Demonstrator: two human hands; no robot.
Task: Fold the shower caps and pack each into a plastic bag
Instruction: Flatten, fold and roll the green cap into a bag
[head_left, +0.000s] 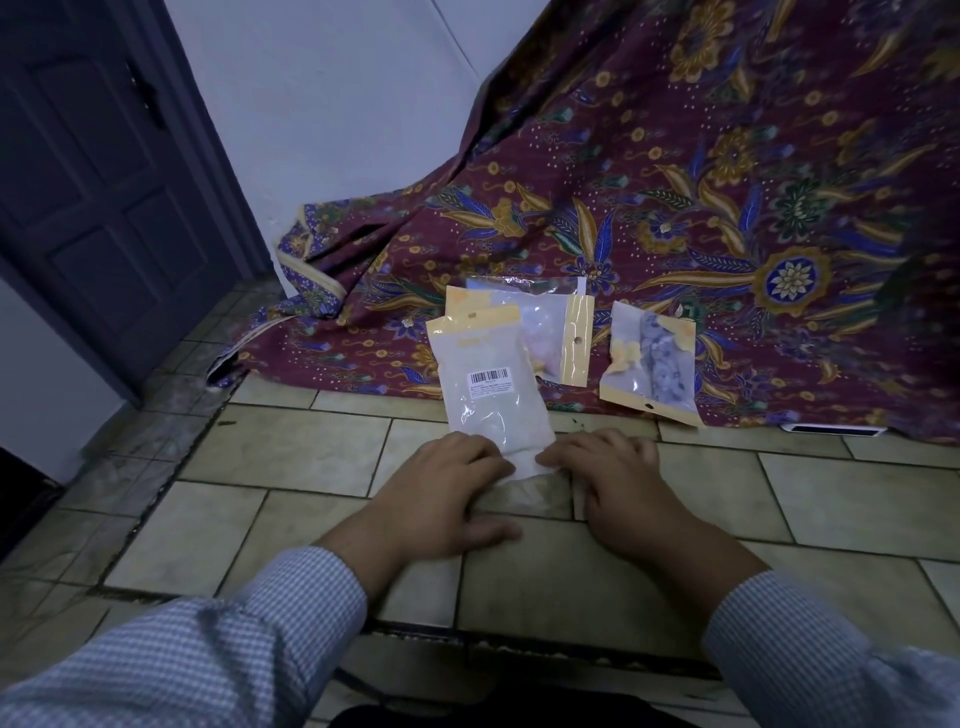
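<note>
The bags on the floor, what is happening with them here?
A person kneels or sits over a tiled floor and presses both hands on the near end of a plastic bag with a barcode label, left hand and right hand at its open edge, seemingly closing it. Two more packed bags lie behind on a patterned cloth: a pinkish one and a grey one.

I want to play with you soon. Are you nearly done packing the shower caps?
Done: the pink cap's bag and the grey cap's bag lie filled on the patterned cloth. In hand: left hand and right hand press the barcode bag at its near end. No loose caps show.
</note>
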